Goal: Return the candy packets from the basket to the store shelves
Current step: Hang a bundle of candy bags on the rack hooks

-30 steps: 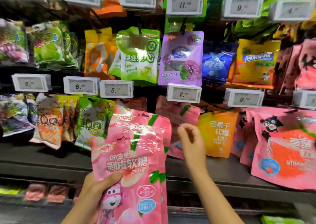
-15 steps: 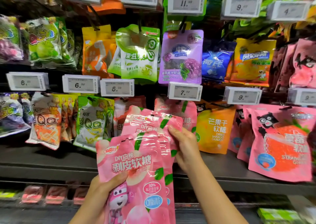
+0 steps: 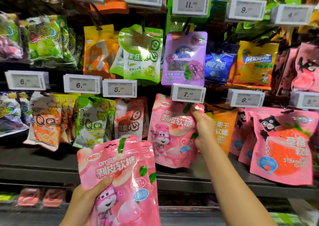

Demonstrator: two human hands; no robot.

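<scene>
My left hand (image 3: 82, 201) grips a small stack of pink peach candy packets (image 3: 119, 179) at their lower left, low in the middle of the view. My right hand (image 3: 204, 130) pinches the right edge of another pink peach packet (image 3: 170, 132), held up against the lower hook row just under the 7.00 price tag (image 3: 188, 93). That packet's top right corner is behind the tag and my fingers. The basket is out of view.
Hanging candy bags fill the rows: green ones (image 3: 143, 54), a purple one (image 3: 185, 58), an orange mango bag (image 3: 222, 130) behind my right hand, and pink strawberry bags (image 3: 283, 146) on the right. A dark shelf ledge (image 3: 34, 165) runs below.
My right hand took one pink packet off the stack and lifted it up and right to the hook row under the 7.00 tag. My left hand kept the rest, slightly lower.
</scene>
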